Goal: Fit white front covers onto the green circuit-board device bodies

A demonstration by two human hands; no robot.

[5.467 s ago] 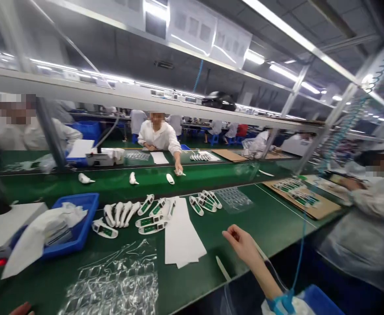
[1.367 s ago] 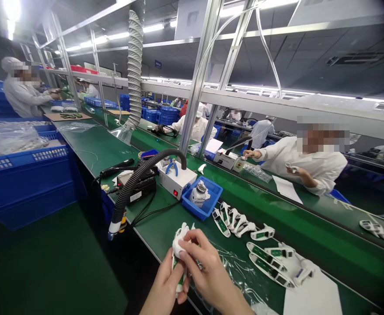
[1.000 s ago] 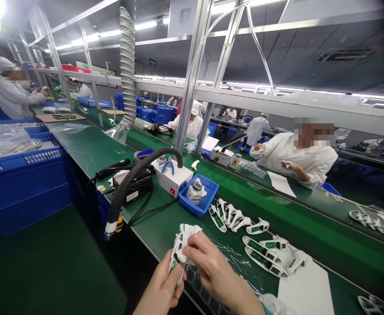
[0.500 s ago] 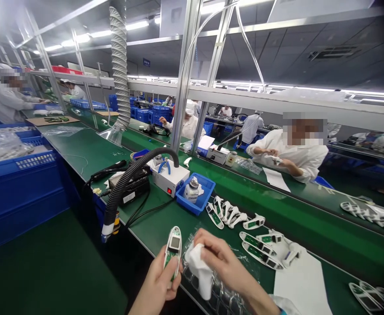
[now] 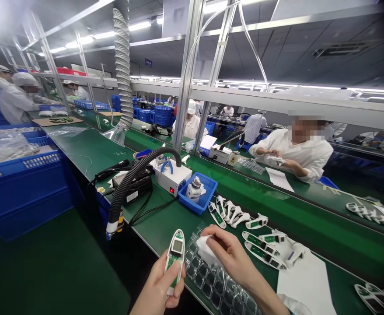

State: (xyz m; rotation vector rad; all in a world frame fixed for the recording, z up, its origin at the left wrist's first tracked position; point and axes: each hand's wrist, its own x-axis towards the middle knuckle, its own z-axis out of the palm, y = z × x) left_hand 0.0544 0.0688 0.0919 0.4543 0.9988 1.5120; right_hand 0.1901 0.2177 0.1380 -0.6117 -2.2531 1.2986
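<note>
My left hand (image 5: 165, 280) is closed around a long white plastic housing (image 5: 176, 253) with a green circuit board and a small grey display in it, face up, the thumb lying across the board. To its right, my right hand (image 5: 226, 249) pinches a crumpled white cloth (image 5: 207, 250). The cloth and the housing are apart. Beneath the right hand and forearm lies a clear plastic tray (image 5: 211, 286) with rows of square pockets holding dark pieces. Beyond it, several similar white housings (image 5: 264, 250) lie on the green bench.
A blue bin (image 5: 197, 209) holds a bottle with a metal top. Left of it stand a white box (image 5: 172, 177) with blue pliers on top and a black ribbed hose (image 5: 126, 183). White paper (image 5: 305, 284) lies at right. A co-worker (image 5: 293, 153) sits across the green belt.
My right hand has shifted slightly right and up with the cloth, which is now more bunched, uncovering more of the tray. The left hand still holds the housing. The view has shifted slightly.
</note>
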